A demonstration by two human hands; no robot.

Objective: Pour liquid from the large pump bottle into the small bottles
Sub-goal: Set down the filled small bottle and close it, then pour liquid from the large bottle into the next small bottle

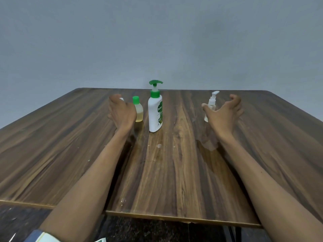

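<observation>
The large white pump bottle (155, 112) with a green pump head stands upright at the middle of the wooden table (174, 172). Left of it stands a small bottle (139, 110) with a green cap and yellowish liquid. My left hand (122, 113) is stretched out just left of that bottle, its back to the camera. It hides most of another small item, and only a white top (121, 99) shows above it. A small clear pump bottle (211, 103) stands to the right. My right hand (225, 114) is spread beside it, thumb in front, holding nothing.
A few small droplets (158, 146) lie on the table in front of the large bottle, and another drop (122, 200) lies near the front edge. A grey wall rises behind the table. Dark floor shows below the front edge.
</observation>
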